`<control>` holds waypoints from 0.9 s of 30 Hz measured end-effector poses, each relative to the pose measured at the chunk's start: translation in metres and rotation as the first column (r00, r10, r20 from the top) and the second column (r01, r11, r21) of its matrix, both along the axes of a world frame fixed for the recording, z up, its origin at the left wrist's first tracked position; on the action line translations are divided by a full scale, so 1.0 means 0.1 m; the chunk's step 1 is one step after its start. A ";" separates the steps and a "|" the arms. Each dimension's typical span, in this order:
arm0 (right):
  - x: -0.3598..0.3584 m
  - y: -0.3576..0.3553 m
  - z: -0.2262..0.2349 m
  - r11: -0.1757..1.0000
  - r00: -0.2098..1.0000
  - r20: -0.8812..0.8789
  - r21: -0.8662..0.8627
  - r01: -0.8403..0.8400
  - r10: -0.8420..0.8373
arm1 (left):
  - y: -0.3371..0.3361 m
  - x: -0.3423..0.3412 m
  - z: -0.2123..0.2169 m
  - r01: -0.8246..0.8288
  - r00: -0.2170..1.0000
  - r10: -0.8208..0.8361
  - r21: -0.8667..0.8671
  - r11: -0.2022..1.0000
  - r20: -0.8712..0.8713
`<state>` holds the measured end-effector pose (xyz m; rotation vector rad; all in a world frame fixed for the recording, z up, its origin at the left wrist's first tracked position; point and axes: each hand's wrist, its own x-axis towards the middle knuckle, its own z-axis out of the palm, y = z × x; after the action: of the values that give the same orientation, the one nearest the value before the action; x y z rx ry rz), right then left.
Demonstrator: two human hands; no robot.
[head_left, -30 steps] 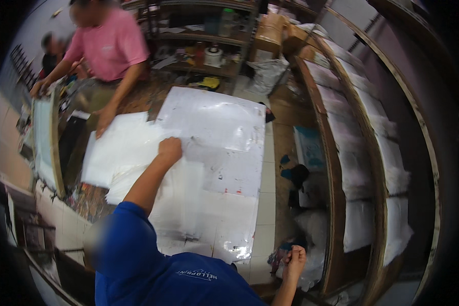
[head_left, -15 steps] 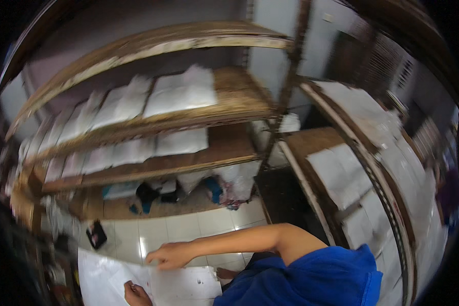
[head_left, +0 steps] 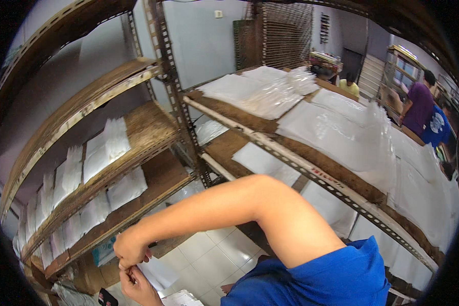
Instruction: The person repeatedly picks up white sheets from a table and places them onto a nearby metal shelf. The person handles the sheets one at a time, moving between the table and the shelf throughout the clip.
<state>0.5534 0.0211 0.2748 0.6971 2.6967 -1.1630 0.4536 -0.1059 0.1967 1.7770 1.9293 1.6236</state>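
A: ok so what's the biggest stuff around this person?

B: Racks, easily. The rack on the right (head_left: 336, 172) has brown boards with holey metal edging, and the rack on the left (head_left: 148, 120) comes up close to its corner. Pale tiled floor (head_left: 214, 252) shows below.

A: anything on the shelves?

B: Loads. Clear-looking white sheets (head_left: 336, 130) lie in overlapping layers on the right one, and white packets (head_left: 104, 158) sit in rows on the left one. Past the right rack there's a person in purple (head_left: 418, 109), a person in blue (head_left: 436, 125) just beside, and a person in yellow (head_left: 348, 86) further back.

A: and what's in the way?

B: The right forearm (head_left: 199, 211), tbh. It cuts across in front of the lower shelves and some of the floor.

A: where's the work?

B: Low left. A white sheet (head_left: 158, 273) sits right by the hands, partly hidden by them. The right hand (head_left: 130, 247) bends down to meet the left hand (head_left: 137, 289), fingers curled on both. Can't tell if either grip is pinching anything, fingertips are too bunched up.
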 end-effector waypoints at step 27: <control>6.80 -2.22 1.54 -0.283 -0.184 -0.433 0.177 0.943 -0.882 | -0.21 1.34 -0.53 0.393 0.912 -0.396 -0.044 0.918 -0.107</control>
<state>1.2330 -0.2008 0.4289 3.3990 1.8763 -0.3519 0.5875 -0.1273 0.1435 2.1197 1.4814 1.3828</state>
